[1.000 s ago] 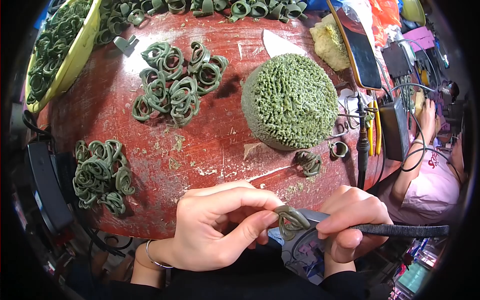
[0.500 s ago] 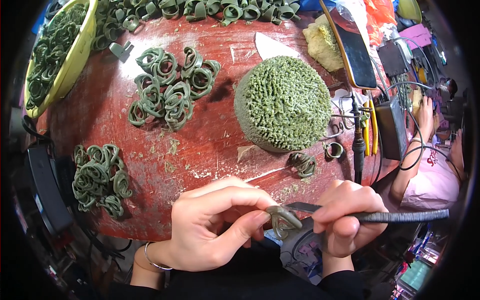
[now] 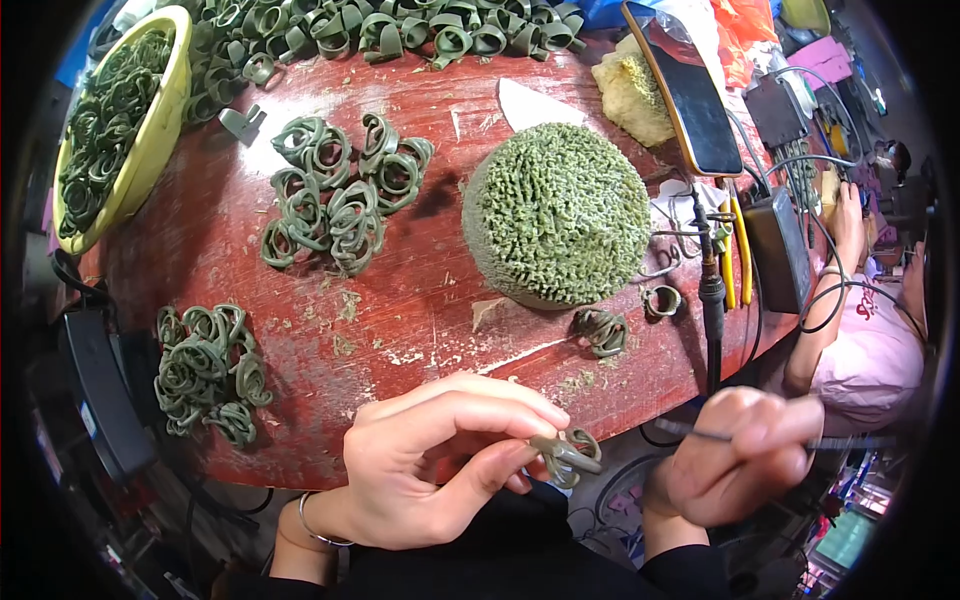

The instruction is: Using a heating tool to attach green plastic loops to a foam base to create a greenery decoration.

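Observation:
My left hand (image 3: 440, 460) pinches a green openwork ring (image 3: 572, 455), wax-like in look, between thumb and fingertips just off the table's front edge. To its right, my right hand (image 3: 735, 460) is closed round a slim dark tool with a blade-like tip (image 3: 690, 431); motion blurs both. The tip is apart from the ring. Beyond the hands, a coiled green ring (image 3: 602, 332) and a plain green band (image 3: 661, 301) lie on the red table (image 3: 420, 290). A round block with a rough green top (image 3: 560, 213) stands behind them.
Piles of openwork rings (image 3: 208, 370) lie at left and centre. A yellow basket (image 3: 150, 190) holds more; green bands (image 3: 380, 30) line the back. At right are a phone (image 3: 690, 95), a dark pen-like tool on a cable (image 3: 711, 290), yellow-handled pliers (image 3: 743, 250) and another person's arm (image 3: 845, 240).
The tool's tip has come away from the ring as my right hand moved right and slightly down. The ring has turned in my left fingers. The view has shifted a little.

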`<action>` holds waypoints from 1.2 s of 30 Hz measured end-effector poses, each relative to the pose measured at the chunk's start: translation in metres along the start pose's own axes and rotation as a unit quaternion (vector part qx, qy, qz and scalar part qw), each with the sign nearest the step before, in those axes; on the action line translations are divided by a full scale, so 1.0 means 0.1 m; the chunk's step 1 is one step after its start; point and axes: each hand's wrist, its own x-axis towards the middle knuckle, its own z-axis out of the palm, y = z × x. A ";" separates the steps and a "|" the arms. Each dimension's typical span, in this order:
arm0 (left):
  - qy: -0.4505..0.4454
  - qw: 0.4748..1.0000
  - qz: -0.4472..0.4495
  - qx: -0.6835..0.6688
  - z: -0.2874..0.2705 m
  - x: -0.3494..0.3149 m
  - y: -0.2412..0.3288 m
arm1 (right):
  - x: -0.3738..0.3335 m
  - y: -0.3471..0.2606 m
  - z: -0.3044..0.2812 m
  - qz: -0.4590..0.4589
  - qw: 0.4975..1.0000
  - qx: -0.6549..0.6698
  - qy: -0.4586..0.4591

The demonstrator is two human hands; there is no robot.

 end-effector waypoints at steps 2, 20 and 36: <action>0.006 1.000 0.014 -0.001 -0.04 -0.01 -0.04 | -0.01 -0.04 -0.01 0.011 0.992 -0.077 -0.101; 0.011 0.986 0.055 0.156 -0.11 -0.03 0.01 | 0.05 -0.05 0.37 -0.080 0.957 -0.228 -0.161; -0.016 0.993 0.033 0.111 -0.16 -0.03 0.01 | 0.00 -0.15 0.44 -0.014 0.956 -0.244 -0.165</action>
